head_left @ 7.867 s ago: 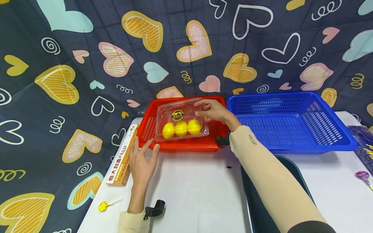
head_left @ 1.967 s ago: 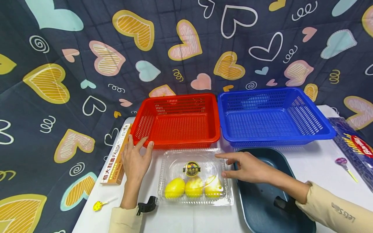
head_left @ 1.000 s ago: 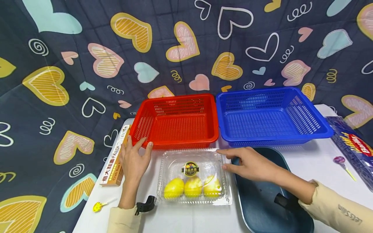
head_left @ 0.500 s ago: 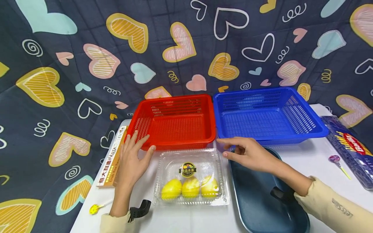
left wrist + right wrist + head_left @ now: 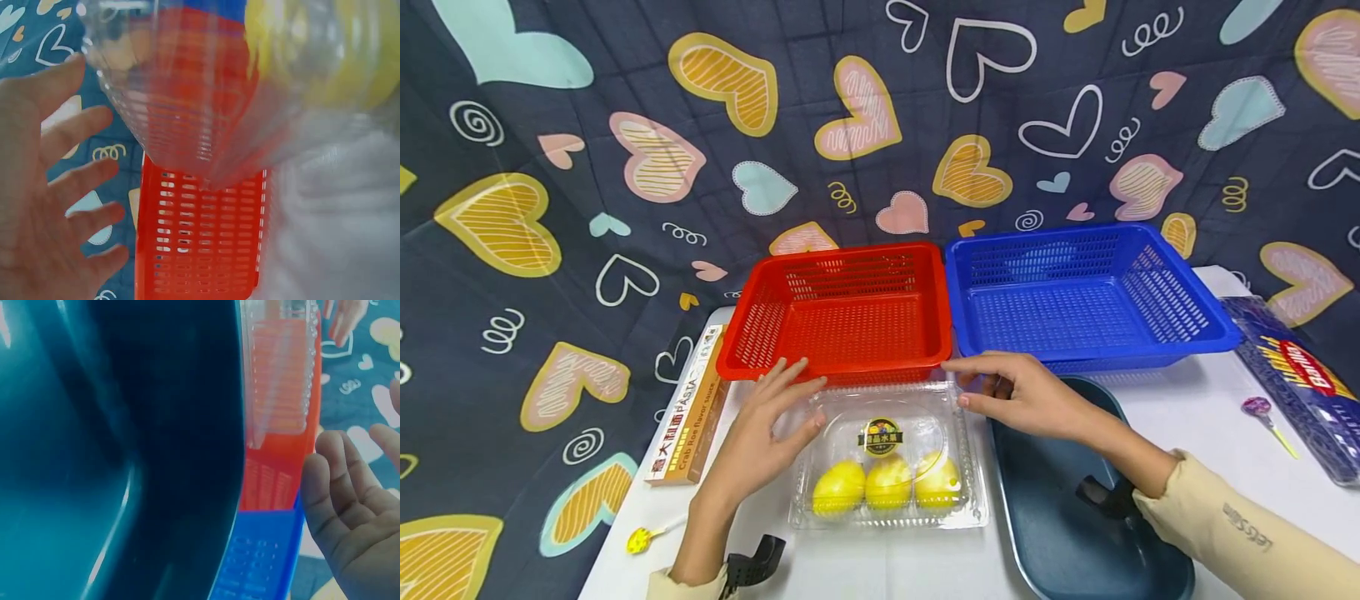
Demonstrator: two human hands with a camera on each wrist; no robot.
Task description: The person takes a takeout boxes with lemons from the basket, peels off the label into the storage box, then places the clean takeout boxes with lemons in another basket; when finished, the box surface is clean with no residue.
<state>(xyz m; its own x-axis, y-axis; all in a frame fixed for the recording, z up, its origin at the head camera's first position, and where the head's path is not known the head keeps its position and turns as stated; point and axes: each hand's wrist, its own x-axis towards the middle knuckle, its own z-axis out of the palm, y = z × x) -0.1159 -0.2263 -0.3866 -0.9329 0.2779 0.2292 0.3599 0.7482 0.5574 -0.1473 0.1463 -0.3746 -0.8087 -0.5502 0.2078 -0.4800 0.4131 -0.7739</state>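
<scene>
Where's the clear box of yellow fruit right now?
In the head view, the clear box sits on the white table, just in front of the red basket and left of the dark tub.

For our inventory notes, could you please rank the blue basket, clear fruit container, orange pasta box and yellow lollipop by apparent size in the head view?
Largest to smallest:
1. Blue basket
2. Clear fruit container
3. Orange pasta box
4. Yellow lollipop
</scene>
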